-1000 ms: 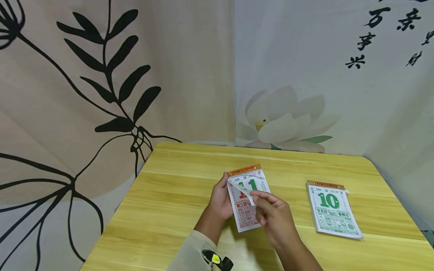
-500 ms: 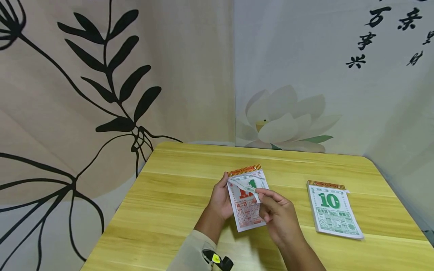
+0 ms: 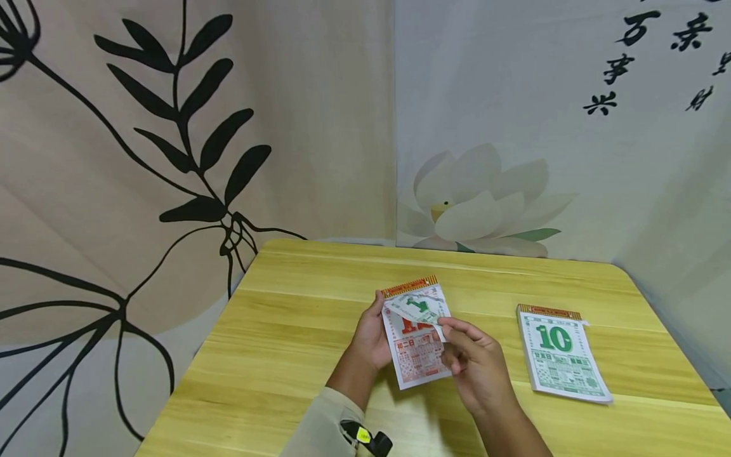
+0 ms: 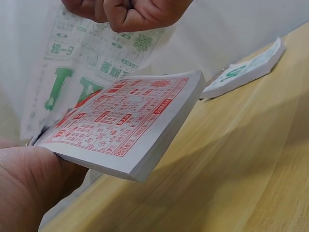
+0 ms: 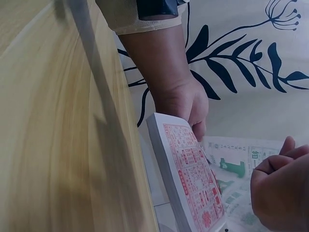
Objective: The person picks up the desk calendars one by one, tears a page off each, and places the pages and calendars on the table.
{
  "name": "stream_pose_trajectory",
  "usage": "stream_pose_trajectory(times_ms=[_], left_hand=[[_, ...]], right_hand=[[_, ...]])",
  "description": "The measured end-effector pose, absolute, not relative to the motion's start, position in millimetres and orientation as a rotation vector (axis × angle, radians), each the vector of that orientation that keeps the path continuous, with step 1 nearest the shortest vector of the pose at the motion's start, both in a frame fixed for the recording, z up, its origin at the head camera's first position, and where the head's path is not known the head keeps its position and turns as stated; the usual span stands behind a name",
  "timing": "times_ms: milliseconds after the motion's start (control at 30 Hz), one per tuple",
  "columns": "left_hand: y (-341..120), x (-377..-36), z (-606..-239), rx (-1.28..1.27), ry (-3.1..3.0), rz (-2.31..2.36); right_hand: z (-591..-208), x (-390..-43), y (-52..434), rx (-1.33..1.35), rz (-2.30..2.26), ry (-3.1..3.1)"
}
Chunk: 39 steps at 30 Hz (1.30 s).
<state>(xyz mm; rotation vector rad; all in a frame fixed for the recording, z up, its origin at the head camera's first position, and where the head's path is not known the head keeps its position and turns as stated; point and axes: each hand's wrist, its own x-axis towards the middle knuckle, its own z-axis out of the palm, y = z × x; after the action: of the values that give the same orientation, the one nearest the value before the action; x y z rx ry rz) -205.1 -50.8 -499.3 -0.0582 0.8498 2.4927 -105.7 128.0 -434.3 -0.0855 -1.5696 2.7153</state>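
A thick tear-off calendar [image 3: 417, 365] with an orange-striped top band is held up by my left hand [image 3: 374, 333], which grips its left edge with the thumb in front. My right hand [image 3: 476, 362] pinches the lower part of the top sheet [image 3: 419, 306], printed with a green 11, between thumb and index finger. That thin sheet is lifted and slanted across the pad, still meeting it near the upper left. Under it shows a page printed in red. In the left wrist view the raised sheet [image 4: 63, 82] stands away from the calendar block [image 4: 116, 125].
A second calendar pad [image 3: 562, 355], showing a green 10, lies on the right of the wooden table [image 3: 297, 317]. Behind the table hang pale curtains [image 3: 331, 127] with a plant print, a lotus and black characters. A device is strapped on my left sleeve [image 3: 325, 425].
My right hand has drawn the green sheet rightward, peeling it further so more of the red page shows. The left hand and its grip on the calendar stay nearly still.
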Motion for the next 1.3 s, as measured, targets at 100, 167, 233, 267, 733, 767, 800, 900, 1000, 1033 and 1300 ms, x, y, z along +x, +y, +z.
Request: stream_pose_trajectory(times_ms=[100,167,233,267,733,767,800,900,1000,1033,1300], left_hand=[[-51,-206,-500,-0.105,0.873,2.513],[-50,-206,-501,-0.141,0.883,2.525],[-50,-206,-501,-0.158,0.89,2.531],[-50,-206,-501,-0.171,0.89,2.537],[-52,-209,-503,-0.238,0.91,2.564],[-53,-210,-504,-0.247,0.904,2.576],[-53,-211,-505,-0.26,0.894,2.593],[-57,-213,-508,-0.317,0.882,2.638],[-60,-214,-511,-0.356,0.882,2.656],[-60,-214,-511,-0.355,0.888,2.651],[-65,-215,-510,-0.323,0.944,2.644]], right_hand=[[-435,-105,128,-0.082,2.719,-1.559],[-435,-105,129,-0.084,2.717,-1.556],[-436,-105,129,-0.095,2.715,-1.566],[-436,-104,129,-0.099,2.717,-1.57],[-439,-104,136,-0.041,2.748,-1.506],[-439,-104,136,-0.043,2.747,-1.499],[-438,-103,137,-0.045,2.74,-1.493],[-437,-102,139,-0.043,2.712,-1.48],[-436,-101,142,-0.025,2.68,-1.469],[-435,-101,143,-0.021,2.675,-1.469],[-435,-100,144,0.052,2.654,-1.433]])
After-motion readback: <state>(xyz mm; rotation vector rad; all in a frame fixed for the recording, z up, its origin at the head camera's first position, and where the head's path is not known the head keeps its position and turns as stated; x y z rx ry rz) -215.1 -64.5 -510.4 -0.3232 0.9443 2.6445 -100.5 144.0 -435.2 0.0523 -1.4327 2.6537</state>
